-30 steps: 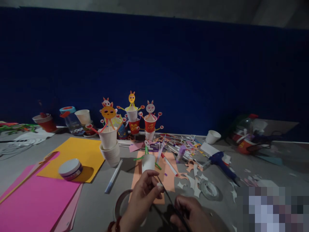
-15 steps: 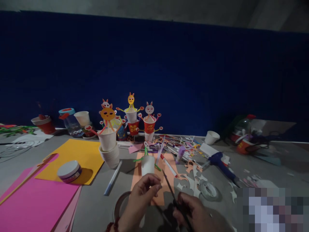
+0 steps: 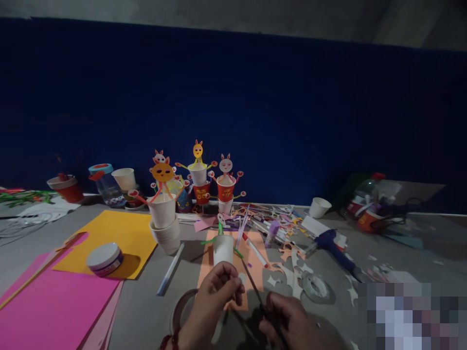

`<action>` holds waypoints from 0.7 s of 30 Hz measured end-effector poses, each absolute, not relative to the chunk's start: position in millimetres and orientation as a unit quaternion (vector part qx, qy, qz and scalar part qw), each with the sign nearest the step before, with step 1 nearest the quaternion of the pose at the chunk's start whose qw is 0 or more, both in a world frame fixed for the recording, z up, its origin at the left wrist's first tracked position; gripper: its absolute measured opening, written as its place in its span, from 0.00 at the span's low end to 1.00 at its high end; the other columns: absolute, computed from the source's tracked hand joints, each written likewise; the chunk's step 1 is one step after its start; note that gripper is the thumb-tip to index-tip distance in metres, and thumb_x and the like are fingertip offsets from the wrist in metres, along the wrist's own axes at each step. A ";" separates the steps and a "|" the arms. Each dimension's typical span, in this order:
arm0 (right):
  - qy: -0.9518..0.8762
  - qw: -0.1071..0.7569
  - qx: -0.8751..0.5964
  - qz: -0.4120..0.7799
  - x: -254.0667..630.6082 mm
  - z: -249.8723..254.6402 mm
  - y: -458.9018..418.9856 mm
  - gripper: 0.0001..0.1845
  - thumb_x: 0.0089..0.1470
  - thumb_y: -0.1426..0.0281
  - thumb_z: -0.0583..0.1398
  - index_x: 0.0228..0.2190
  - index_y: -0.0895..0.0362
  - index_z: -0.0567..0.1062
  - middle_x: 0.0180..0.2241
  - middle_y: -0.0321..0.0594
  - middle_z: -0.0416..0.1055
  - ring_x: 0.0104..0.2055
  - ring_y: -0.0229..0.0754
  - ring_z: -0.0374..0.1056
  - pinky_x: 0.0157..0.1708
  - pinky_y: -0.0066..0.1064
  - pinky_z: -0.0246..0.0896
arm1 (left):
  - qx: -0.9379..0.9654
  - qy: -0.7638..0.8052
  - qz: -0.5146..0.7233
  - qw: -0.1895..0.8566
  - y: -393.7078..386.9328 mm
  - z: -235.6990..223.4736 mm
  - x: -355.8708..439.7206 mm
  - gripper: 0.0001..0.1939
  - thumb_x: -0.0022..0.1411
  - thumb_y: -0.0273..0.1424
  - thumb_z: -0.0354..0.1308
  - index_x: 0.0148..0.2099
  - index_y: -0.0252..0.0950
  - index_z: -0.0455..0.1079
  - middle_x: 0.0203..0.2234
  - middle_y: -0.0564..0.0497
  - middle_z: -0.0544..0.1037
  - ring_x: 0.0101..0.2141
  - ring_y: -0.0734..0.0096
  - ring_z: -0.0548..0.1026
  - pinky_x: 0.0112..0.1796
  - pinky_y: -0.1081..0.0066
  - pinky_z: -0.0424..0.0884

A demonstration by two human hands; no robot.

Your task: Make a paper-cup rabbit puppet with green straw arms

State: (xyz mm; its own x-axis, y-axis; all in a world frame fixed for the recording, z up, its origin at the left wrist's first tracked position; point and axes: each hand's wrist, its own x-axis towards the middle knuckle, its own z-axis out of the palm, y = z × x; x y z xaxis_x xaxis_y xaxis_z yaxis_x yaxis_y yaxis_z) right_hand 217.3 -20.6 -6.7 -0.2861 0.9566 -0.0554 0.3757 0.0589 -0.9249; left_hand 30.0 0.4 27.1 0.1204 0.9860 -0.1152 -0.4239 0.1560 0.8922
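My left hand (image 3: 219, 294) is closed in a pinch at the front middle. A small pale bit (image 3: 242, 277) shows by its fingertips, too unclear to name. In my right hand (image 3: 286, 311) is a pair of dark scissors (image 3: 253, 282), its blades slanting up and left, close to the left fingertips. Just beyond my left hand stands a white paper cup (image 3: 223, 249) with green strips sticking out, on an orange sheet (image 3: 208, 260). A tiny purple scrap (image 3: 249, 265) lies on that sheet, near the scissors' blades. A red-capped marker (image 3: 255, 250) rests beside it.
Decorated cup figures (image 3: 226, 187) stand at the back, and a cup stack (image 3: 166, 233) at left. A jar (image 3: 105, 258) sits over yellow and pink sheets (image 3: 73, 306). To the right lie a glue gun (image 3: 335, 250), a tape roll (image 3: 315, 287) and paper scraps (image 3: 292, 267).
The scissors' tips have moved slightly left, nearer the cup. A tiny purple scrap now shows on the orange sheet, and a pale bit shows at my left fingertips.
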 end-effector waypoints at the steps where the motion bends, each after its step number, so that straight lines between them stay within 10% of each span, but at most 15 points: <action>1: -0.659 0.313 -0.505 0.461 216.9 -5.4 -21.2 0.17 0.44 0.70 0.63 0.19 0.53 0.57 0.19 0.26 0.54 0.23 0.34 0.49 0.22 0.26 0.45 | 0.366 0.382 0.540 0.654 0.3 27.7 30.2 0.14 0.49 0.35 0.72 0.30 0.37 0.70 0.20 0.57 0.74 0.21 0.76 0.71 0.24 0.75 0.66; 21: -0.664 0.297 -0.500 0.470 215.8 -12.6 -22.8 0.13 0.44 0.69 0.59 0.20 0.52 0.57 0.19 0.28 0.56 0.23 0.35 0.52 0.21 0.26 0.45 | 0.403 0.396 0.528 0.634 -2.5 36.3 32.3 0.17 0.49 0.40 0.73 0.31 0.36 0.69 0.20 0.55 0.78 0.22 0.74 0.74 0.27 0.74 0.71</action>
